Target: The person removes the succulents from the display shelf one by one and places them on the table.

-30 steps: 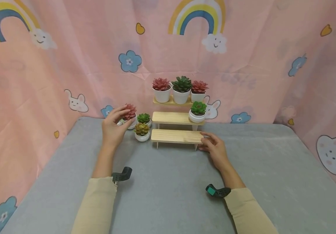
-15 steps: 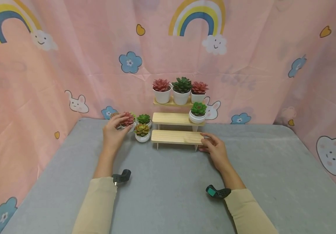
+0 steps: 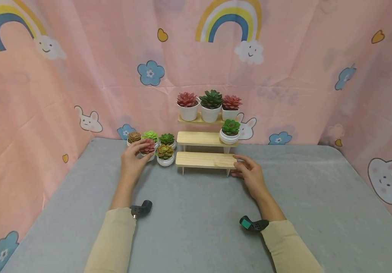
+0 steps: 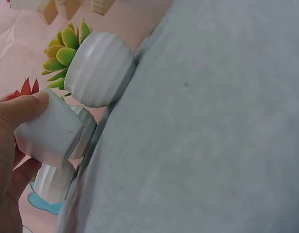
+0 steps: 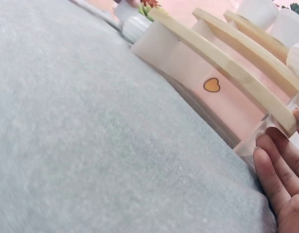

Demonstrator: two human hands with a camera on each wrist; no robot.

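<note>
Your left hand [image 3: 133,161] pinches red succulent [image 3: 149,146] by smooth, flat-sided white pot [image 4: 49,133], likely keeping it upright; can't tell whether base touches grey cloth [image 3: 189,216]. Just right of fingertips: yellow-green succulent [image 3: 165,152], ribbed round pot [image 4: 101,70]. Your right hand [image 3: 250,176] grips end of pale wooden stand [image 3: 204,160], presumably steadying it.

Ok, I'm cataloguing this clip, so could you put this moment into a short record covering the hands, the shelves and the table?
left hand: holds the pink-red succulent by its white pot
right hand: grips the right end of the bottom shelf
top shelf: left red plant, dark green plant, right red plant
middle shelf: bright green plant, at the right end
table, left of shelves: brown plant, lime plant, green plant, yellowish plant
unclear: whether the held pot touches the table
</note>
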